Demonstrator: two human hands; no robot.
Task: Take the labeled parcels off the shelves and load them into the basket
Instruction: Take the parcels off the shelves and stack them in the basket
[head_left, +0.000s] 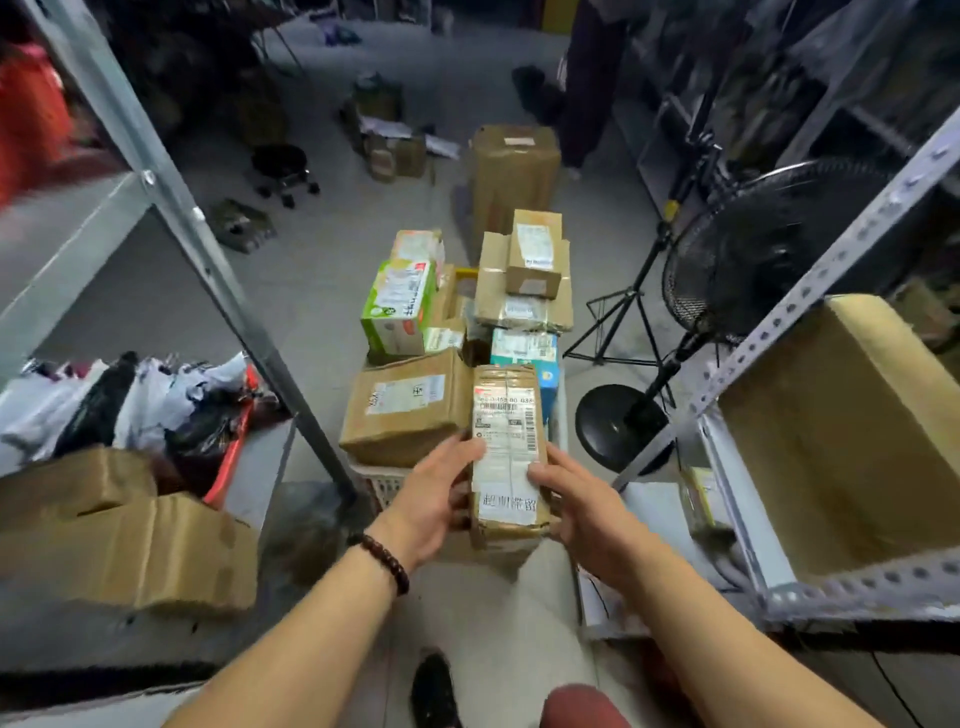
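- Two grips hold one labeled parcel (511, 447) between them. The left grip (436, 499) curls round its left edge with the thumb on the white label, and the right grip (582, 514) clasps its right edge with fingers on the label.
- Long and brown, the parcel lies lengthwise over the near end of the basket (387, 486). Whether it rests on anything beneath cannot be told.
- Several parcels fill the basket:
  - a brown box (410, 405) sits just beside the held one on its left
  - a green-and-white box (400, 306) is behind that
  - a blue box (545, 364) is on the right
  - a small carton (535, 252) tops a taped stack further back
- One bead bracelet (387, 561) circles the left wrist.
- On the left shelf (83, 223) lie plastic bags (130, 400); the right shelf (831, 260) carries an open carton (857, 431).
- One black fan (769, 249) stands on the floor right of the basket.
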